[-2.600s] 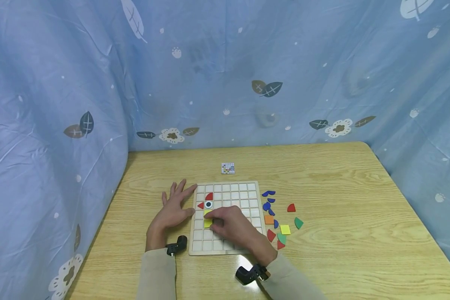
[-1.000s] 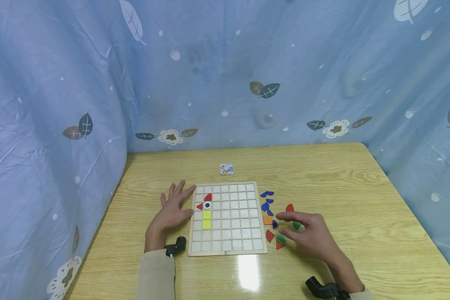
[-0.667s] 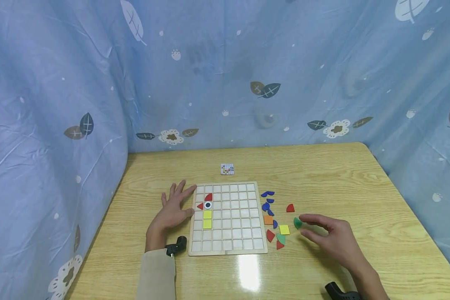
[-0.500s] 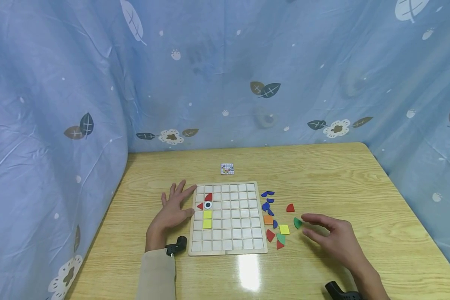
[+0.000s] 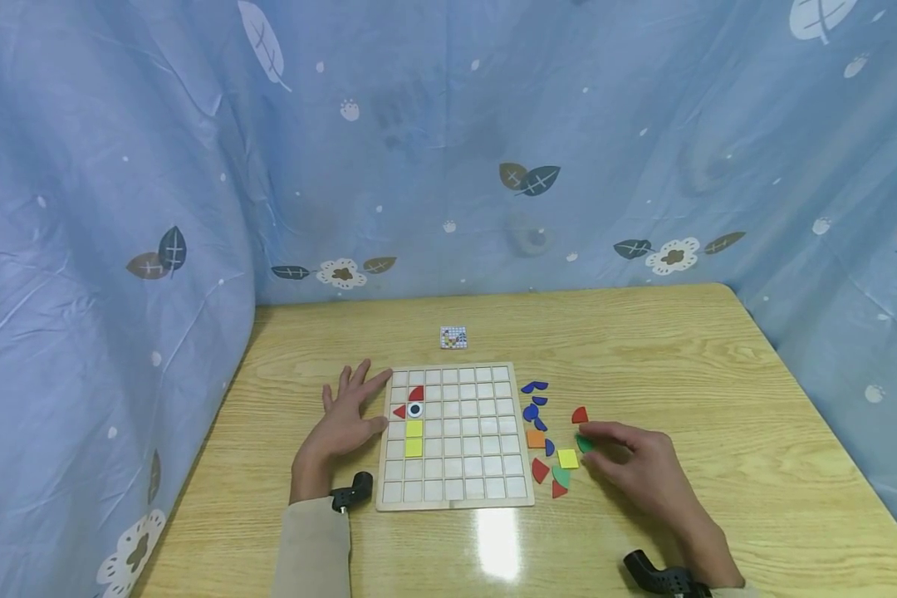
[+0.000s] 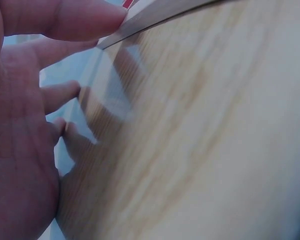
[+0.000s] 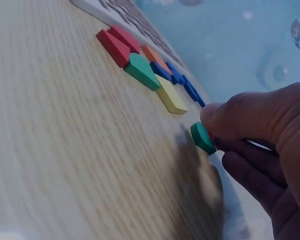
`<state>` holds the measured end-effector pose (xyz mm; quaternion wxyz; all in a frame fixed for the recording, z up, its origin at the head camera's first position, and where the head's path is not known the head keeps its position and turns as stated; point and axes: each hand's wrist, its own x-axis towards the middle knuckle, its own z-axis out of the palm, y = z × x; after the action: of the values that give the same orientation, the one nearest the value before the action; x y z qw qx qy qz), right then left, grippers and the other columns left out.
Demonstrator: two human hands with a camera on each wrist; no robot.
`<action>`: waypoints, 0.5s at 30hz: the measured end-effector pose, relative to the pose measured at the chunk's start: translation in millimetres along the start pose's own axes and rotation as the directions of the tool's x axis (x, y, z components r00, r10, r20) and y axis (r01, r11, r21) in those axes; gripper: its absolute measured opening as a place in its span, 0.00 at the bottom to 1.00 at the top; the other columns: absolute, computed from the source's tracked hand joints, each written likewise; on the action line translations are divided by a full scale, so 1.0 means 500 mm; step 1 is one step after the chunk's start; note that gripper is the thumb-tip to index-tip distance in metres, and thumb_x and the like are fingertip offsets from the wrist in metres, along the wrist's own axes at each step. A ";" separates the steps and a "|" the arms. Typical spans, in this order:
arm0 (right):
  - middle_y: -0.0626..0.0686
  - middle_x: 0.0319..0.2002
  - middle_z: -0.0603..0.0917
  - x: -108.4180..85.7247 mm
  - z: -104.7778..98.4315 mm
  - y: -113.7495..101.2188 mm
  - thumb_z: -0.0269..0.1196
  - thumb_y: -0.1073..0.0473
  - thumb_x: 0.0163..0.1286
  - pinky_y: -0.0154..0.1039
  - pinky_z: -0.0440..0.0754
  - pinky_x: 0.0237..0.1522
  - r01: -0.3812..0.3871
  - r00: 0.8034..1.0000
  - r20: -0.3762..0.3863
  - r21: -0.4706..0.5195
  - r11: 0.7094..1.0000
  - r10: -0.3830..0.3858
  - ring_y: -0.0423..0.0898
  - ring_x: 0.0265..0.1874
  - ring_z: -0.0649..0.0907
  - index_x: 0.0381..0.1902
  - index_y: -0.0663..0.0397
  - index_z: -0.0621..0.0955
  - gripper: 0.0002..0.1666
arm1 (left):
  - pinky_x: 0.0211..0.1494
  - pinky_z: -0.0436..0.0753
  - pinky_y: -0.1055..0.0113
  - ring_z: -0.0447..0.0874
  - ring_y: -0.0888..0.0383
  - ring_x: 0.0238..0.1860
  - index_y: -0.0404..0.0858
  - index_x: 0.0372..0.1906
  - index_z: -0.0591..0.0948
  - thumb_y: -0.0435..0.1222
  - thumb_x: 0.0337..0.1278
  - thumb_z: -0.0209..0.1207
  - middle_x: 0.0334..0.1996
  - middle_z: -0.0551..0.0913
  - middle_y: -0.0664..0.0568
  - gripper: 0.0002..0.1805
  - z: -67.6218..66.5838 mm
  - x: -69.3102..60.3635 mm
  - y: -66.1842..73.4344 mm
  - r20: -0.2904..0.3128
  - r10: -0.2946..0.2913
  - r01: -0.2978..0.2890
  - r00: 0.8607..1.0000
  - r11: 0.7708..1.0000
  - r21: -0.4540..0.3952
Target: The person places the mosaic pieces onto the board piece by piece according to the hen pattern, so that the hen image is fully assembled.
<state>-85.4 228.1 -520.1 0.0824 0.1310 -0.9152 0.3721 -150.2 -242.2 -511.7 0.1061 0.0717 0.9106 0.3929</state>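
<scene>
My left hand [image 5: 347,419] lies with fingers spread at the left edge of a wooden grid board [image 5: 471,505], thumb and index finger touching its rim. Several pieces sit in the board's cells: a red quarter circle [image 5: 416,393], a red triangle [image 5: 399,411], a round eye piece [image 5: 415,409] and two yellow squares [image 5: 414,438]. Right of the board, my right hand [image 5: 639,465] pinches a green quarter-circle piece [image 5: 584,443] between thumb and fingers. The right wrist view shows this green piece [image 7: 202,138] at the fingertips, partly covered.
Loose pieces lie between board and right hand: a yellow square [image 5: 567,458], an orange square [image 5: 536,438], a second green piece [image 5: 561,477], red quarter circles [image 5: 580,414] and several blue pieces [image 5: 531,412]. Behind the board lies a small pattern card [image 5: 453,337]. A blue curtain [image 5: 448,149] hangs behind.
My right hand left the yellow square on the board and went right to the loose pieces. It now grips the green piece, which has shifted slightly left. The left hand stays put.
</scene>
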 end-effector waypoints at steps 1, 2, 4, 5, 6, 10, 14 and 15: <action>0.44 0.49 0.95 0.000 0.000 -0.001 0.82 0.67 0.59 0.10 0.70 0.57 -0.002 1.000 -0.001 -0.011 1.000 0.002 0.41 0.54 0.92 0.53 0.48 0.93 0.24 | 0.82 0.17 0.28 0.22 0.34 0.90 0.46 0.87 0.66 0.32 0.59 0.66 0.91 0.42 0.39 0.48 0.000 0.000 0.001 0.000 0.000 0.000 1.000 1.000 -0.001; 0.44 0.49 0.96 0.000 -0.001 -0.001 0.82 0.67 0.59 0.10 0.70 0.57 -0.003 1.000 -0.002 -0.021 1.000 0.003 0.43 0.53 0.92 0.53 0.48 0.93 0.24 | 0.82 0.17 0.28 0.22 0.33 0.90 0.46 0.87 0.66 0.32 0.59 0.66 0.91 0.42 0.39 0.48 0.000 0.000 0.001 -0.001 -0.001 0.001 1.000 1.000 -0.001; 0.44 0.48 0.96 -0.002 -0.002 -0.001 0.82 0.68 0.59 0.10 0.70 0.56 -0.001 1.000 -0.006 -0.043 0.999 0.001 0.44 0.52 0.93 0.53 0.47 0.93 0.24 | 0.81 0.17 0.28 0.22 0.33 0.90 0.46 0.87 0.66 0.32 0.58 0.66 0.91 0.42 0.38 0.48 0.000 0.000 0.002 -0.001 0.001 -0.001 1.000 1.000 -0.001; 0.44 0.48 0.96 -0.004 -0.002 -0.001 0.82 0.68 0.58 0.10 0.70 0.56 -0.001 1.000 -0.008 -0.050 0.999 0.001 0.44 0.52 0.93 0.53 0.47 0.93 0.24 | 0.81 0.17 0.28 0.22 0.33 0.90 0.45 0.87 0.66 0.32 0.58 0.65 0.91 0.42 0.38 0.48 0.000 0.000 0.002 -0.002 0.002 -0.002 1.000 1.000 0.000; 0.44 0.48 0.96 -0.005 -0.001 -0.001 0.82 0.68 0.58 0.10 0.70 0.55 -0.001 1.000 -0.010 -0.055 0.999 0.000 0.44 0.51 0.93 0.53 0.47 0.93 0.24 | 0.81 0.17 0.27 0.22 0.33 0.90 0.45 0.87 0.66 0.31 0.58 0.65 0.91 0.42 0.38 0.48 -0.001 0.000 0.001 -0.004 0.003 -0.003 1.000 1.000 0.002; 0.44 0.47 0.96 -0.007 0.005 -0.002 0.80 0.71 0.59 0.09 0.70 0.56 -0.001 1.000 -0.024 -0.055 0.998 0.000 0.45 0.51 0.93 0.52 0.47 0.93 0.24 | 0.81 0.17 0.27 0.23 0.32 0.90 0.45 0.87 0.66 0.31 0.58 0.64 0.91 0.43 0.38 0.48 -0.001 0.000 0.000 -0.007 0.006 -0.006 1.000 1.000 0.007; 0.44 0.46 0.96 -0.007 0.004 -0.002 0.80 0.71 0.59 0.10 0.70 0.55 -0.006 1.000 -0.030 -0.066 0.998 0.004 0.46 0.51 0.93 0.51 0.46 0.93 0.24 | 0.81 0.17 0.27 0.23 0.33 0.90 0.45 0.87 0.66 0.31 0.59 0.65 0.91 0.43 0.38 0.48 -0.001 0.000 0.001 -0.003 0.003 -0.003 1.000 1.000 0.009; 0.44 0.46 0.96 -0.007 0.003 -0.003 0.80 0.72 0.59 0.10 0.71 0.55 -0.007 1.000 -0.029 -0.065 0.998 0.005 0.46 0.50 0.93 0.51 0.46 0.93 0.24 | 0.82 0.17 0.27 0.23 0.33 0.90 0.45 0.87 0.66 0.31 0.59 0.65 0.91 0.42 0.38 0.48 -0.001 0.000 0.001 -0.002 0.002 -0.002 1.000 1.000 0.009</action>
<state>-81.5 226.9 -521.1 0.0988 0.1202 -0.9260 0.3441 -150.1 -242.2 -510.7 0.1047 0.0726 0.9124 0.3890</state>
